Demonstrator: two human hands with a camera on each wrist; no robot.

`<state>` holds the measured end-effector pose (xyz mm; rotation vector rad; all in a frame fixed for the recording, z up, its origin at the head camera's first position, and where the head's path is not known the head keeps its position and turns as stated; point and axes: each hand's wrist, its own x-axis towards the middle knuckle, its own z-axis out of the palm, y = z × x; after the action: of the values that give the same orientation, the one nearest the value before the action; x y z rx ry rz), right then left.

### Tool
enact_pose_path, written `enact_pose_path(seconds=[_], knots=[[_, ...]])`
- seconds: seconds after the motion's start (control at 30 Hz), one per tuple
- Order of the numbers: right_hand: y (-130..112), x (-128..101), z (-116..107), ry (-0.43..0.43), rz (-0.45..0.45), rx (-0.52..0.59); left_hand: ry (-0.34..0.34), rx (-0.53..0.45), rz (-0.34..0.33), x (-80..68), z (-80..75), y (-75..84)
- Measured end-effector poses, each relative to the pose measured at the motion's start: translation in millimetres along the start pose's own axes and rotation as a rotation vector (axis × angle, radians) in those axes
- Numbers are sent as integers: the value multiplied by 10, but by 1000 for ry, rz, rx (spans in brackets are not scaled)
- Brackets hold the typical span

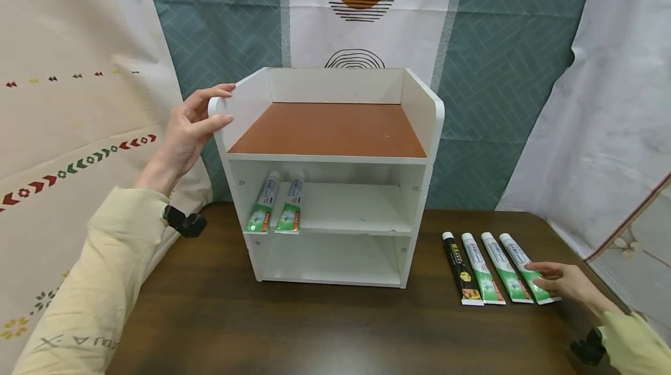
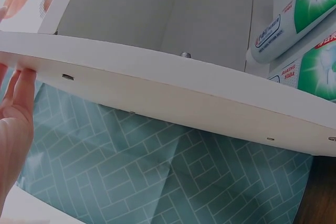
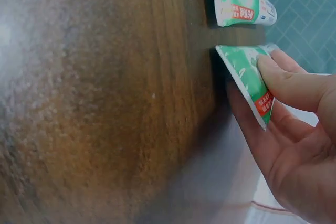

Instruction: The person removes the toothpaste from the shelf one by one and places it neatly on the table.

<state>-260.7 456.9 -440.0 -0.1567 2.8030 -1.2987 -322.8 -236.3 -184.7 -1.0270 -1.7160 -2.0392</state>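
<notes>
A white desktop shelf (image 1: 330,158) with a brown top panel stands on the table. My left hand (image 1: 191,124) holds the top edge of its left side panel; in the left wrist view, fingertips (image 2: 23,85) touch the panel's outer face. Two green-and-white toothpaste tubes (image 1: 264,203) lean side by side at the left of the middle compartment, caps inward. At the right, my right hand (image 1: 568,285) pinches the rightmost green-and-white toothpaste tube (image 3: 247,77) between thumb and fingers, near its flat end. Its cap end is partly hidden in the right wrist view.
Left of the held tube lie two more green-and-white toothpaste tubes (image 1: 505,270) and a black toothpaste tube (image 1: 462,270), roughly parallel on the brown wooden table (image 1: 335,328). Patterned cloths (image 1: 225,25) hang behind and at both sides.
</notes>
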Motion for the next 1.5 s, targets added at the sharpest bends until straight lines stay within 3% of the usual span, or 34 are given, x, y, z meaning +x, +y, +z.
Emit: enact_pose_path(seconds=[0.2,0.63,0.87,1.0,1.17,1.3,1.5], knots=[[53,6,7,22,-57,5,-9,-20,6,11,-1,-8],[154,20,10,115,-221,-140,3,10,0,5,7,-4],[193,16,17,72,-265,-61,0,9,2,1,3,-17],[168,52,17,132,-356,-94,-2,17,11,0,-5,-24],[-63,64,30,272,-368,-233,1,31,24,12,-7,-9],[-368,44,125,323,-362,-278,6,24,16,5,-5,-5],[-871,94,381,335,-567,-356,10,30,16,-15,-1,-22]])
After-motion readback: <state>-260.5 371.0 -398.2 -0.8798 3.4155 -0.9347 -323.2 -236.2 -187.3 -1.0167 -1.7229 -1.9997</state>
